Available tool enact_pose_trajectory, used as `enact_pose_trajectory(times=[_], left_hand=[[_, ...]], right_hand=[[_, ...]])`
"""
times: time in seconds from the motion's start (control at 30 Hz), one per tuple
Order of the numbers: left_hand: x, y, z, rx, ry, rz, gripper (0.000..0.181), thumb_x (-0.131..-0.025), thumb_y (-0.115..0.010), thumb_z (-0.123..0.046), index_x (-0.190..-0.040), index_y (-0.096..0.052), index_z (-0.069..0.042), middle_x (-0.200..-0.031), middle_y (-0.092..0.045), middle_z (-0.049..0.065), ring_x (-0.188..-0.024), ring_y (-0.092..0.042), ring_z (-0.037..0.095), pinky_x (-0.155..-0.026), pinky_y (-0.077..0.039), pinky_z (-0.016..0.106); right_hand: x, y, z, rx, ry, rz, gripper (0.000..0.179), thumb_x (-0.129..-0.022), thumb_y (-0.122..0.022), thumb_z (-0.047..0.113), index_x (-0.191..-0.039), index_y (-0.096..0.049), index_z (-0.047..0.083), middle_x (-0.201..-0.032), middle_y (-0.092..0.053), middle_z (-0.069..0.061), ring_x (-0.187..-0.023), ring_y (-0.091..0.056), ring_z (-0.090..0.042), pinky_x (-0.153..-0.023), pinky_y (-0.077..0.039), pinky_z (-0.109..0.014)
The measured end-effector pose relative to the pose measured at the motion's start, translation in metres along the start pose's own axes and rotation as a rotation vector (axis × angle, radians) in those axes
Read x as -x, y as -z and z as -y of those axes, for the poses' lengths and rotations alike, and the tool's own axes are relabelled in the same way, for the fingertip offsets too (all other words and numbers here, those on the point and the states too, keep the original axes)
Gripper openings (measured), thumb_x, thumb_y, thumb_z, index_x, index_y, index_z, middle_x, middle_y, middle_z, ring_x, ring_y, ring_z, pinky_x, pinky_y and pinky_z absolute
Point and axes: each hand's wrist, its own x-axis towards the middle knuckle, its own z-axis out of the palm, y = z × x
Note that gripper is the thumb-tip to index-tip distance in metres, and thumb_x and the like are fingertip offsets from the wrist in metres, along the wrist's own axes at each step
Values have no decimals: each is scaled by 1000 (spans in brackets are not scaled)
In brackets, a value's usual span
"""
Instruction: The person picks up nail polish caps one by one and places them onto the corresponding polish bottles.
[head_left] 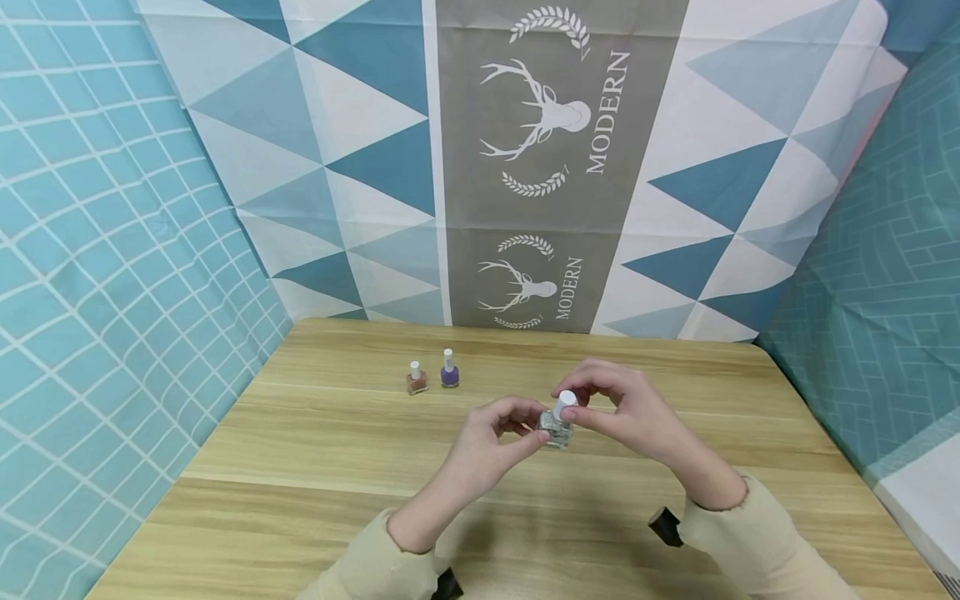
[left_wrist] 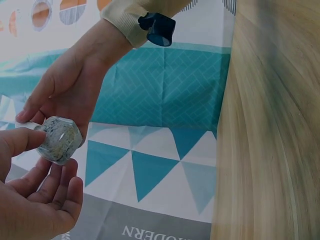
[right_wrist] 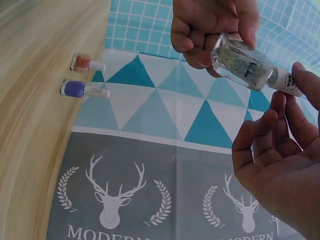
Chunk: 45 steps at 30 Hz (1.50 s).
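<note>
Above the table, a clear glass nail polish bottle (right_wrist: 242, 64) with speckled, glittery contents is held between both hands. My left hand (head_left: 491, 442) grips the glass body between thumb and fingers. With thumb and fingertips, my right hand (head_left: 630, 408) pinches its white cap (head_left: 565, 403). The cap sits on the bottle's neck; whether it is screwed tight cannot be told. In the left wrist view the bottle's base (left_wrist: 61, 140) faces the camera, and the cap is mostly hidden behind the left thumb.
Towards the back left of the wooden table (head_left: 337, 450) stand a brownish-pink nail polish bottle (head_left: 417, 382) and a purple one (head_left: 449, 375), both with white caps. A patterned cloth (head_left: 360, 167) hangs behind the table's far edge, with tiled-print cloths at both sides.
</note>
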Motion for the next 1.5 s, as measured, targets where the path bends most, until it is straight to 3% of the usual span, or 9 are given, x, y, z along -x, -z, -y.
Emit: enact_pose_trajectory(times=[0.5, 1.1, 1.23, 1.33, 1.5], left_hand=[[-1, -3, -1, 35, 40, -12, 25, -84, -71, -15, -106, -66, -6, -98, -68, 7, -89, -61, 15, -83, -51, 26], [-3, -6, 0, 28, 29, -22, 23, -83, -71, -13, -105, -66, -6, -97, -68, 6, -89, -62, 15, -82, -52, 26], [-3, -7, 1, 27, 35, -17, 23, -84, -71, -14, -106, -66, -6, -97, -68, 6, -89, -61, 14, -82, -52, 26], [-3, -6, 1, 25, 39, -20, 24, -85, -70, -16, -106, -65, -6, -98, -67, 7, -90, -61, 15, -81, -51, 25], [-3, -6, 1, 15, 54, -26, 25, -85, -70, -16, -107, -65, -4, -98, -67, 8, -90, -61, 15, -81, -51, 24]], right_hand=[[-1, -4, -7, -26, -118, -33, 17, -81, -73, 5, -95, -65, 12, -88, -60, 2, -77, -54, -12, -71, -48, -25], [-3, -12, -9, 1, -193, -95, 22, -76, -78, 9, -85, -59, 12, -79, -56, 2, -72, -53, -12, -69, -48, -28], [-2, -11, -9, 28, -163, -97, 23, -78, -76, 8, -97, -63, 12, -82, -59, 4, -74, -54, -11, -70, -48, -26], [-1, -9, -10, 42, -93, -86, 29, -83, -70, 5, -110, -64, 12, -89, -60, 4, -78, -53, -10, -70, -47, -24], [1, -4, -11, 48, 21, -49, 30, -89, -60, 0, -117, -64, 10, -106, -62, 2, -90, -55, -10, -73, -47, -24]])
